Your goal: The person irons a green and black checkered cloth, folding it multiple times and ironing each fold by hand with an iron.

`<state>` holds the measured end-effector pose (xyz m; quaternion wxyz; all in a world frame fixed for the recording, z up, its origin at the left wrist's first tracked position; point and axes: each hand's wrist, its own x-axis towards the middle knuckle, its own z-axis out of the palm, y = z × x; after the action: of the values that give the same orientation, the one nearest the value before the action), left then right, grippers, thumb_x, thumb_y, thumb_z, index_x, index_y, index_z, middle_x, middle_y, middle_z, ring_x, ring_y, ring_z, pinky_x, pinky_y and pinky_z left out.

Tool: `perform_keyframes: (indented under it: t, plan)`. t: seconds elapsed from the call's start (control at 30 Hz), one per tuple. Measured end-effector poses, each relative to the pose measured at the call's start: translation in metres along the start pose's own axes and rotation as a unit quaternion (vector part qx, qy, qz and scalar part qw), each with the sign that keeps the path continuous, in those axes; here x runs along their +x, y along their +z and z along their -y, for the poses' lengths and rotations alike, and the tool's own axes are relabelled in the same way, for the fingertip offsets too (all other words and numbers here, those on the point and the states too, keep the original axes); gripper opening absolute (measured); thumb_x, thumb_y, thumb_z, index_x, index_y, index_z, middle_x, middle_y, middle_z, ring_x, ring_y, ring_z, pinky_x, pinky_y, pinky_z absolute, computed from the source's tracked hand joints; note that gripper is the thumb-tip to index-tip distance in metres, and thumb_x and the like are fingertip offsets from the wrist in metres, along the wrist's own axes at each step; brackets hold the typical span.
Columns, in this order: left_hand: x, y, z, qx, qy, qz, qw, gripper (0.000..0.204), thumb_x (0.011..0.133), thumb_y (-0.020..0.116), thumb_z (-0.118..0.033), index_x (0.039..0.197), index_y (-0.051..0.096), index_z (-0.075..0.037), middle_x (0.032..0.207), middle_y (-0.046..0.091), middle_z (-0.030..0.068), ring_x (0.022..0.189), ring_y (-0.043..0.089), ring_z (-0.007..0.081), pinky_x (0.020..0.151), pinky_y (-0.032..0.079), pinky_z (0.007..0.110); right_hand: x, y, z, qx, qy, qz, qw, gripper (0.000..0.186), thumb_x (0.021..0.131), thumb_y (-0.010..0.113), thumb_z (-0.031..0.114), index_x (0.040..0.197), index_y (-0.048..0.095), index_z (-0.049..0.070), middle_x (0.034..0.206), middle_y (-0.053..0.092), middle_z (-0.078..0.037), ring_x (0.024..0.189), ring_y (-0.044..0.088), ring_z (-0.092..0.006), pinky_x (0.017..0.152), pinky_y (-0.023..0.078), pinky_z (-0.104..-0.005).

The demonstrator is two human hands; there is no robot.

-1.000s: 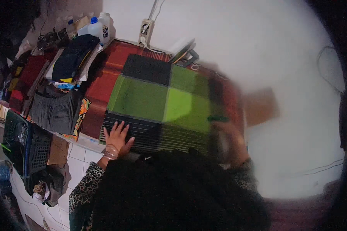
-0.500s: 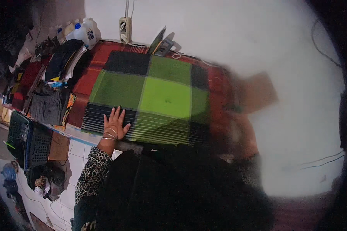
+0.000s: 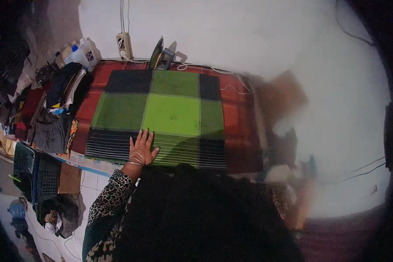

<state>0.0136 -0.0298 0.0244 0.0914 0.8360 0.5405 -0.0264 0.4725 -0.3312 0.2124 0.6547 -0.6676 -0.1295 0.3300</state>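
The left grip point(image 3: 142, 148) lies flat and released, fingers spread, pressing on a green-and-black checked cloth point(image 3: 174, 107). One second ago it rested on the dark striped square near the cloth's left edge; it has since slid right, so its fingertips now reach the lower corner of the bright green square. Bracelets point(image 3: 137, 158) circle the wrist.

The right grip point(image 3: 308, 187) is blurred, and I cannot tell whether it is grasping anything; a bluish patch shows just above it. A second ago it was over the right part of the cloth, then just beyond it; now it is farther right and well apart, leaving the cloth's whole right edge in view.

The cloth lies spread on a red cover point(image 3: 242, 118) over the tabletop point(image 3: 91, 161), with a shadow across its lower right. A small dark mark shows on the bright green square, as it did half a second ago.

Just beyond the cloth's far edge, the iron point(image 3: 158, 56) stands upright as before, beside its white cord point(image 3: 184, 66). Farther left are the power strip point(image 3: 124, 46), plastic bottles point(image 3: 79, 56), grey shorts point(image 3: 50, 134) and, below them, a dark crate point(image 3: 47, 177).
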Motion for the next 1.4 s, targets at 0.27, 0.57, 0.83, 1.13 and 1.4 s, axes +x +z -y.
perform_keyframes:
  t: [0.27,0.57,0.83,1.13,1.4]
  plan:
    - [0.012,-0.007,0.084,0.012,-0.142,-0.035,0.989,0.069,0.088,0.041,-0.052,0.145,0.021,-0.018,0.152,0.013,0.0067,0.140,0.009,0.0271,0.109,0.011,0.057,-0.041,-0.001,-0.078,-0.023,0.025,-0.092,0.995,0.051,0.090,0.053,0.041,0.121,0.051,0.001,0.113,0.057,-0.014,0.096,0.057,-0.0226,0.080,0.048,-0.0345]
    - [-0.024,0.000,0.198,0.005,-0.212,-0.067,0.975,0.071,0.086,0.044,-0.051,0.145,0.021,-0.019,0.152,0.014,0.0055,0.140,0.011,0.0264,0.108,0.011,0.058,-0.001,0.086,-0.093,-0.150,0.047,0.017,0.987,0.051,0.089,0.054,0.043,0.118,0.053,0.000,0.109,0.059,-0.012,0.091,0.058,-0.0234,0.077,0.048,-0.0366]
    - [-0.054,0.021,0.243,-0.045,-0.171,-0.209,0.962,0.070,0.079,0.056,-0.040,0.139,0.034,-0.011,0.147,0.028,0.0102,0.136,0.022,0.0308,0.106,0.015,0.059,0.016,0.162,-0.070,-0.315,0.077,0.126,0.938,0.053,0.088,0.055,0.045,0.114,0.056,0.000,0.106,0.061,-0.011,0.087,0.058,-0.0242,0.074,0.048,-0.0385]
    - [-0.056,0.023,0.253,-0.150,-0.189,-0.268,0.933,0.052,0.079,0.058,-0.033,0.124,0.050,-0.009,0.134,0.045,0.0088,0.129,0.035,0.0286,0.107,0.019,0.053,0.226,0.442,-0.099,-0.321,-0.169,0.273,0.891,0.045,0.091,0.051,0.031,0.126,0.047,0.004,0.125,0.049,-0.017,0.115,0.046,-0.0303,0.094,0.038,-0.0405]
    - [-0.066,0.023,0.248,-0.153,-0.267,-0.387,0.869,0.030,0.082,0.052,-0.022,0.109,0.058,-0.012,0.121,0.055,0.0036,0.117,0.046,0.0234,0.100,0.027,0.049,0.166,0.591,-0.098,-0.159,-0.057,0.377,0.911,0.033,0.095,0.042,0.024,0.119,0.049,0.002,0.110,0.055,-0.014,0.095,0.053,-0.0241,0.080,0.045,-0.0368]
